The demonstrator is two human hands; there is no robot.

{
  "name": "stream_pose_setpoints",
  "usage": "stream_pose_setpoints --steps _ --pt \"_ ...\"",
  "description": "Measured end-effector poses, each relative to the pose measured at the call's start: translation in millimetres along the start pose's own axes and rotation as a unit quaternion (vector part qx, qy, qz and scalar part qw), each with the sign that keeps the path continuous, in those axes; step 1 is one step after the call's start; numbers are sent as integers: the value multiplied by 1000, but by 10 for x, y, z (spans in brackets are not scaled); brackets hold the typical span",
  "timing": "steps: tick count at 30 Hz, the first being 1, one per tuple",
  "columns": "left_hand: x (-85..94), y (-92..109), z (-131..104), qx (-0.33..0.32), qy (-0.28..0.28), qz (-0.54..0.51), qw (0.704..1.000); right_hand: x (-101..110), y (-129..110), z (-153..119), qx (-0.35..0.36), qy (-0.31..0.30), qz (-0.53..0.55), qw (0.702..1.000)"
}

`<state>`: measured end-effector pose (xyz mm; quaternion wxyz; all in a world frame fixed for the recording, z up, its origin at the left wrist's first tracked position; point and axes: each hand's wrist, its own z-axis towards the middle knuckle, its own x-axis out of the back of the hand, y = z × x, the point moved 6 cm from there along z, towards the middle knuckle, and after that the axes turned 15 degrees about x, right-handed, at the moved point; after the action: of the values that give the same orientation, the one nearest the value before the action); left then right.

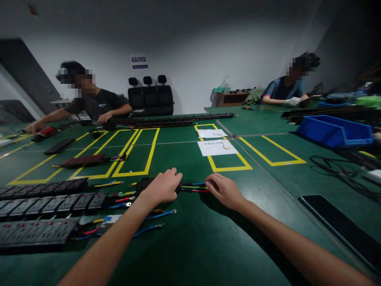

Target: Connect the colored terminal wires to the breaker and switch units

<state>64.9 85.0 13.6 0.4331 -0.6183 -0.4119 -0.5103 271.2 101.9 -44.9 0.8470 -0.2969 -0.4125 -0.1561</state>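
My left hand is closed over a black socket block in the middle of the table. From the block's right end run blue, yellow-green and red wires. Their far ends are pinched in the fingers of my right hand, which hides the tips. Left of my hands lie several black power strips in rows. Coloured wires with ring terminals stick out from their right ends, some passing behind my left forearm.
A phone and black cables lie at the right, below a blue bin. Paper sheets lie among yellow tape outlines on the green table. Two co-workers sit across, one with a hand by a red tool.
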Motion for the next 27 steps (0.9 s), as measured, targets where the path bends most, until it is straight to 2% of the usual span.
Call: stream_pose_setpoints --steps 3,6,10,15,20,27 --pt "-61 64 -46 -13 41 -26 999 -28 12 -10 -7 -15 -14 1000" --pt "-119 102 -96 -7 68 -64 996 -9 30 -15 -18 1 -11 1000" --pt "-190 108 -120 21 103 -73 992 76 93 -31 -56 52 -27 997" --pt "-187 97 -32 7 125 -83 989 163 225 -63 -117 113 -27 986" --pt "-147 188 67 -25 134 -95 986 110 251 -70 -120 81 -12 989" --pt "-279 316 45 3 159 -85 984 60 224 -66 -101 37 -5 994"
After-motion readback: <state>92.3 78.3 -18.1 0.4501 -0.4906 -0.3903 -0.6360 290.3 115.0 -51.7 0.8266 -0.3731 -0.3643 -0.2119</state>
